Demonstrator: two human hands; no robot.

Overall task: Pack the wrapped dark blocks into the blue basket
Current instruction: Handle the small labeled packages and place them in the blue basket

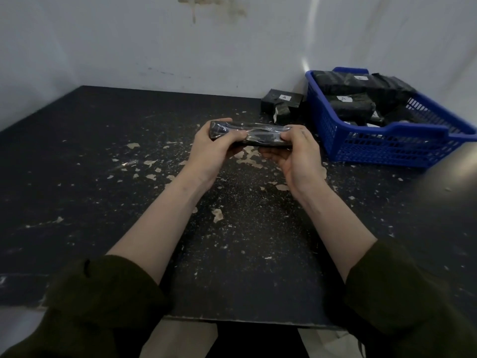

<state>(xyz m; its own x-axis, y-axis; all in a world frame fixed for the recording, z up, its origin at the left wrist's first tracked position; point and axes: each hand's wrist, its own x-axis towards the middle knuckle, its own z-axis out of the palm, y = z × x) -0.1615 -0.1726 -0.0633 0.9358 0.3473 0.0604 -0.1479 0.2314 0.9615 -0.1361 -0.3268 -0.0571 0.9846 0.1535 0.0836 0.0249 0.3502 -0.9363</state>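
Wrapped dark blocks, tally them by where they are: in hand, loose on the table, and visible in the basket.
In both hands: 1
Loose on the table beside the blue basket: 2
Visible in the basket: at least 4; deeper ones hidden
Total: at least 7

Dim, soft focus; wide-angle bending at edges, glare streak on the wall (308, 58), blurred smudge right.

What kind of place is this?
Probably a plain packing bench in a workshop: a worn black table against bare white walls, and a blue basket half filled with wrapped dark blocks.
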